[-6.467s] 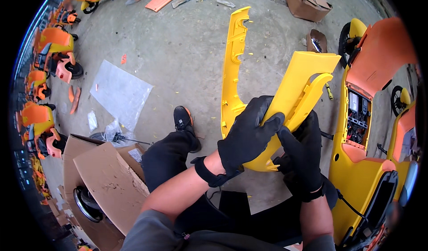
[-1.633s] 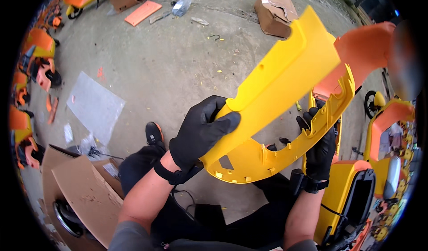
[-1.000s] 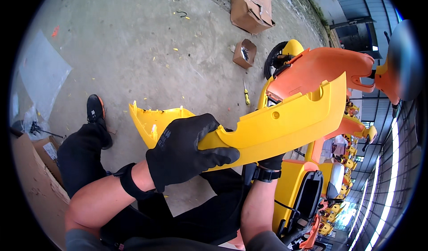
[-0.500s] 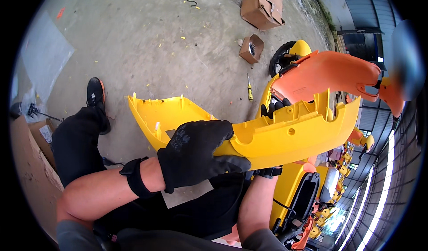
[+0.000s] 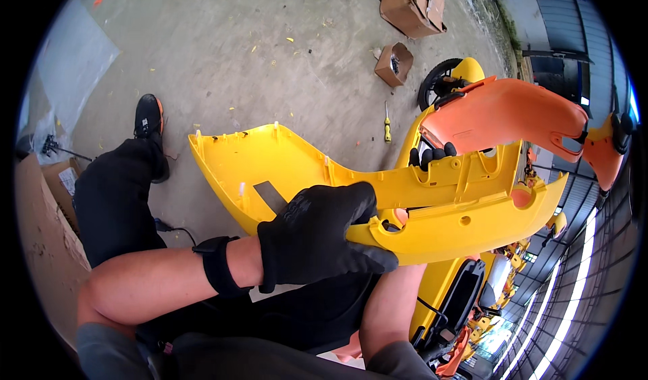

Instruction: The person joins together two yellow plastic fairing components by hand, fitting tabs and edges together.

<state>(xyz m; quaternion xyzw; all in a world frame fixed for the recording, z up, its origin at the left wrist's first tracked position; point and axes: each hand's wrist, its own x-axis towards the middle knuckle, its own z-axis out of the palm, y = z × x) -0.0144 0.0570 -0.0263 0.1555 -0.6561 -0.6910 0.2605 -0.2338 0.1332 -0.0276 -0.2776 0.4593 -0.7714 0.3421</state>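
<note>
A long yellow plastic scooter body panel is held up in front of me, its inner side with clips and ribs facing up. My left hand, in a black glove, closes around the end of its near yellow strip, thumb on one side and fingers beneath. My right hand reaches under from behind; only its gloved fingertips show, curled over the panel's far edge. Whether strip and panel are one piece I cannot tell. A dark grey rectangular patch shows on the panel's wide left part.
A yellow scooter with an orange front shield stands at the right. On the concrete floor lie a screwdriver, a small open carton and a larger carton. Plastic sheeting and cardboard are at the left.
The panel has tilted, showing more of its inner side and a gap behind the near strip. My left hand has moved slightly right, still gripping; the right fingertips still hold the far edge.
</note>
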